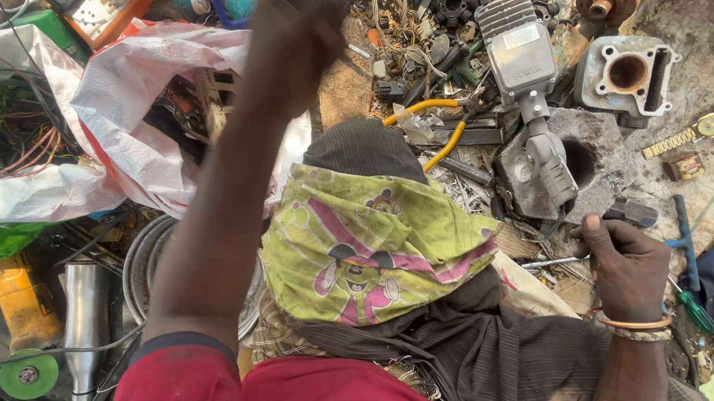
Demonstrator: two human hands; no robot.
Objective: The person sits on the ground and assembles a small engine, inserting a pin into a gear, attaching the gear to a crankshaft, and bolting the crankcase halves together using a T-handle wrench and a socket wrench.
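My left hand (305, 18) is raised over the scrap pile at the top centre. It is blurred with its fingers curled, and I cannot tell what, if anything, is in it. My right hand (628, 269) is closed in a fist at the right, thumb up, around a thin metal rod (550, 263) that sticks out to the left. It wears a copper bangle. A green patterned cloth (370, 246) lies over my knee between the arms. Just beyond the right hand stands a grey metal block with a round hole (596, 155).
A grey finned housing (522, 59), an engine cylinder (627, 74), yellow-handled pliers (436, 120) and a wristwatch (702, 129) lie ahead. White bags with wires (20, 130) sit left. A yellow grinder (22, 316), a blue T-handle (685, 233) and a green screwdriver (699, 312) lie near.
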